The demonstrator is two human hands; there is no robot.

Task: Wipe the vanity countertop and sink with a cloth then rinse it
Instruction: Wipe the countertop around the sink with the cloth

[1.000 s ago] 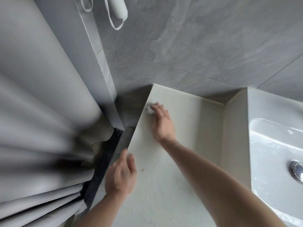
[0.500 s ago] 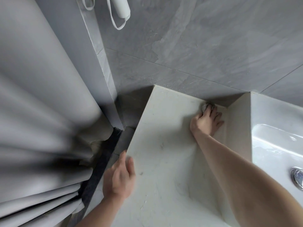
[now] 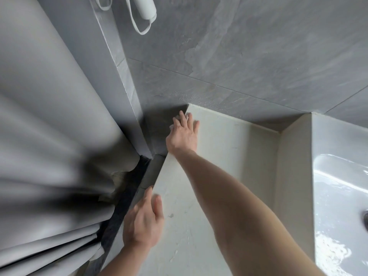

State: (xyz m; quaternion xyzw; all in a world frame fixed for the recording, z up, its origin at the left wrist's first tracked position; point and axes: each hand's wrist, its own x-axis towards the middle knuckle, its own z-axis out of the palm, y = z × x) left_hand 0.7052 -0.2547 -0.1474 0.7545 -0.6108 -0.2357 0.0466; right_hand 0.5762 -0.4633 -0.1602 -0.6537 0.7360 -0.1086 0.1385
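The pale stone countertop [image 3: 229,156] runs from the grey tiled wall toward me, with the white sink [image 3: 338,196] set to its right. My right hand [image 3: 182,136] lies flat at the counter's far left corner. Its straight fingers press a small white cloth [image 3: 176,117], of which only scraps show past the fingertips. My left hand [image 3: 141,222] rests on the counter's left edge nearer to me, fingers relaxed, holding nothing.
A grey shower curtain [image 3: 49,136] hangs close on the left, beside a dark gap [image 3: 127,198] along the counter's edge. A white device with a loop cord [image 3: 144,8] hangs on the wall above. The sink basin is wet, its drain [image 3: 366,218] at the right border.
My right hand swept the cloth from the far left corner to the back right corner by the sink wall, then back to the far left corner. The left hand stayed put.
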